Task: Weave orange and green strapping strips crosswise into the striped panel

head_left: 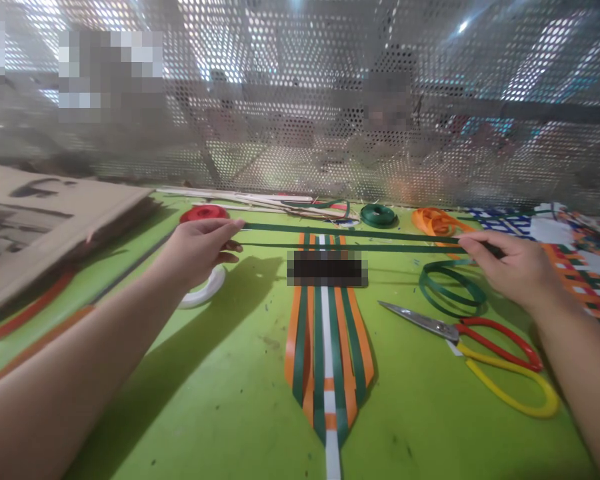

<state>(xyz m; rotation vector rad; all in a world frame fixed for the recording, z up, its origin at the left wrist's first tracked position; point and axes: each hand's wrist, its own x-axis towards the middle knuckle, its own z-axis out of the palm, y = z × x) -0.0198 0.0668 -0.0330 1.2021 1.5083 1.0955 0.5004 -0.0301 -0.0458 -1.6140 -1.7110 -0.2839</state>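
Observation:
A dark green ribbon [350, 232] is stretched taut across the view in two near-parallel lengths. My left hand [203, 245] pinches its left end, and my right hand [510, 263] pinches it at the right. Below the ribbon lies a woven strip piece [325, 340] of orange, green and white bands, narrowing to a point towards me. A dark block, blurred out, rests across its upper part. Loose green ribbon coils [453, 290] lie beneath my right hand. Near them are scissors [445, 327] with one red and one yellow handle, blades slightly apart.
Along the back of the green table [220, 400] sit red [205, 213], green [379, 215] and orange ribbon rolls [434, 220], with thin pale sticks [260, 200]. A white roll [207, 290] is under my left hand. Cardboard [55, 227] lies left, woven pieces [590, 280] right. Perforated mesh [300, 120] stands behind.

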